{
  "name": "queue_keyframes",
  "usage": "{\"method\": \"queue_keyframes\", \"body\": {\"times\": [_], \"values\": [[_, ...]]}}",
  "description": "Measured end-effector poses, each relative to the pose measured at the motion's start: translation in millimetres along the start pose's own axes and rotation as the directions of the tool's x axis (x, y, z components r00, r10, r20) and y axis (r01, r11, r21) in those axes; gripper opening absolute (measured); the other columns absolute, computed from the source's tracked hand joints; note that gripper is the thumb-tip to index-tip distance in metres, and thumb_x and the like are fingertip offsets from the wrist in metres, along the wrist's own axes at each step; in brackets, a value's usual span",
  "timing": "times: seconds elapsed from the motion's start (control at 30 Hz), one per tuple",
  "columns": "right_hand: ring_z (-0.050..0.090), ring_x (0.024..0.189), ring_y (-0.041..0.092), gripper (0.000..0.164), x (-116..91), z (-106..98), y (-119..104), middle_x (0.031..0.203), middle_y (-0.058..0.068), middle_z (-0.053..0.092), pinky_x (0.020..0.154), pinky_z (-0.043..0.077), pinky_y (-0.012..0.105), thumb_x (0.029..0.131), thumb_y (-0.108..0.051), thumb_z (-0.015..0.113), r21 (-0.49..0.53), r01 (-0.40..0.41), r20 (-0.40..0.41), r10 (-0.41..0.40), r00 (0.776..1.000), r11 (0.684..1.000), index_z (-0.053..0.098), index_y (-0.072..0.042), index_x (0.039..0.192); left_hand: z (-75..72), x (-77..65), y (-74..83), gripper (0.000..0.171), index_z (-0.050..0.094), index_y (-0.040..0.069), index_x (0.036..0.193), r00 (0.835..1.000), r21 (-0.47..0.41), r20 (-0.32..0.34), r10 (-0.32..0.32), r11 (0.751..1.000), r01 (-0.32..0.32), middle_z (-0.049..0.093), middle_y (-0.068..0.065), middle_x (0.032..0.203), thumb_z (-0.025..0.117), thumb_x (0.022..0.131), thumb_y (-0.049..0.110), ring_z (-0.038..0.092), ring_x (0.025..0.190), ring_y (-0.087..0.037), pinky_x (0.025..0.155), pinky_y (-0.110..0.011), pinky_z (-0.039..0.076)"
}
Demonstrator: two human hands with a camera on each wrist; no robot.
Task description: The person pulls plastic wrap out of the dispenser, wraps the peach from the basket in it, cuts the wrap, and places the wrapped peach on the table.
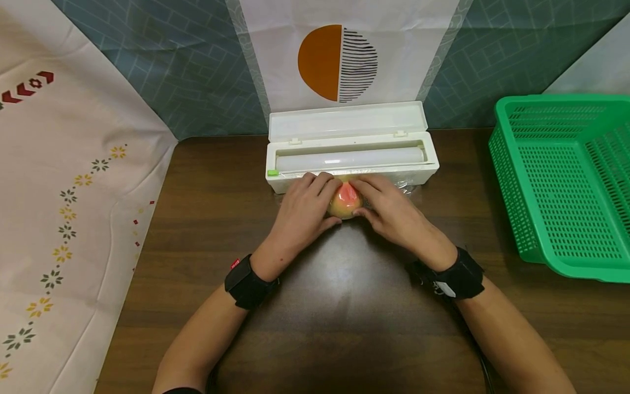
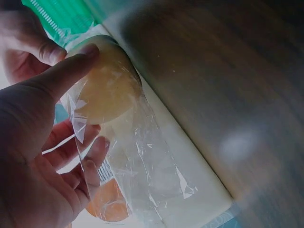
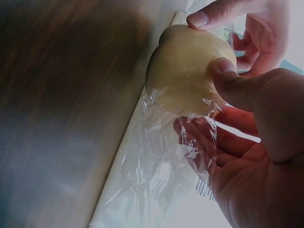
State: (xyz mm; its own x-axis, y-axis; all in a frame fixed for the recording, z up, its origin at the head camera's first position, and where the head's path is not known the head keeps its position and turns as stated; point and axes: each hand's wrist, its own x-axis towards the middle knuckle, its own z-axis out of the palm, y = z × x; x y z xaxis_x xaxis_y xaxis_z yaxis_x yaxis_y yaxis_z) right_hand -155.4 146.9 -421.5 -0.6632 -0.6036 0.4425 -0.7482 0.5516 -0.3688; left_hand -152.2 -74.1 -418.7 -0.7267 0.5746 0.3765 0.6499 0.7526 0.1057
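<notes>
A yellow peach (image 1: 346, 201) with a red patch is held between both hands, just in front of a long white cling film box (image 1: 428, 169). My left hand (image 1: 304, 207) grips its left side, thumb low and fingers over the top. From the right, my right hand (image 1: 394, 212) holds it the same way. Clear cling film (image 2: 147, 166) lies over the peach and trails off it past the fingers, wrinkled and shiny in both wrist views. Inside the box, its hinged lid (image 1: 344, 121) tipped back, sits a white roll (image 1: 349, 158).
A green plastic basket (image 1: 534, 219) stands on the right of the dark wooden table (image 1: 206, 230). Behind the box hangs a patterned cloth (image 1: 408, 54), and a white flowered cloth (image 1: 93, 219) slopes down along the left side. A small green piece (image 1: 273, 173) sits on the box's left front edge.
</notes>
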Motion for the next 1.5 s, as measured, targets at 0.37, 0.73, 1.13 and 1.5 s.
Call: {"method": "queue_keyframes", "body": {"times": [0.37, 0.73, 1.13, 1.5], "values": [[0.049, 0.117, 0.033, 0.058, 0.0, 0.5, 0.8, 0.122, 0.02, 0.055, 0.099, 0.04, 0.046, 0.081, -0.011, 0.078, 0.024, 0.017, -0.018, -0.017, 1.0, 1.0, 0.051, 0.008, 0.128, 0.0, 0.6, 0.1, 0.094, 0.046, 0.009, 0.135, 1.0, 0.003, 0.024, 0.002, 1.0, -0.002, 0.053, -0.008, 0.123, 0.09, 0.06, 0.045, 0.047, 0.106, -0.029, 0.09, -0.041, 0.041], [0.05, 0.115, 0.03, 0.053, -0.2, 0.3, -0.5, 0.121, 0.018, 0.056, 0.097, 0.042, 0.045, 0.084, -0.015, 0.076, 0.013, -0.007, -0.002, 0.007, 1.0, 1.0, 0.054, 0.007, 0.126, -0.9, -0.6, -0.1, 0.08, 0.052, 0.012, 0.127, 1.0, -0.012, 0.015, 0.0, 1.0, 0.0, 0.054, -0.005, 0.122, 0.089, 0.062, 0.043, 0.049, 0.103, -0.028, 0.09, -0.041, 0.042], [0.052, 0.106, 0.024, 0.057, -0.4, 2.2, -2.5, 0.124, 0.017, 0.05, 0.085, 0.049, 0.041, 0.085, -0.019, 0.074, -0.018, -0.038, 0.008, 0.038, 0.999, 0.999, 0.052, 0.007, 0.131, -0.4, -1.6, -2.1, 0.08, 0.053, 0.011, 0.129, 1.0, -0.005, 0.016, -0.008, 1.0, 0.008, 0.056, -0.006, 0.123, 0.087, 0.064, 0.044, 0.048, 0.105, -0.029, 0.091, -0.041, 0.042], [0.052, 0.107, 0.027, 0.076, 0.0, 3.9, -1.1, 0.125, 0.016, 0.046, 0.088, 0.049, 0.043, 0.068, -0.017, 0.087, -0.02, -0.03, 0.067, 0.031, 0.997, 0.999, 0.046, 0.001, 0.13, -4.2, -1.8, -1.8, 0.08, 0.054, 0.013, 0.131, 1.0, -0.011, 0.017, -0.018, 1.0, 0.019, 0.058, -0.005, 0.124, 0.084, 0.065, 0.048, 0.048, 0.105, -0.028, 0.083, -0.043, 0.043]]}}
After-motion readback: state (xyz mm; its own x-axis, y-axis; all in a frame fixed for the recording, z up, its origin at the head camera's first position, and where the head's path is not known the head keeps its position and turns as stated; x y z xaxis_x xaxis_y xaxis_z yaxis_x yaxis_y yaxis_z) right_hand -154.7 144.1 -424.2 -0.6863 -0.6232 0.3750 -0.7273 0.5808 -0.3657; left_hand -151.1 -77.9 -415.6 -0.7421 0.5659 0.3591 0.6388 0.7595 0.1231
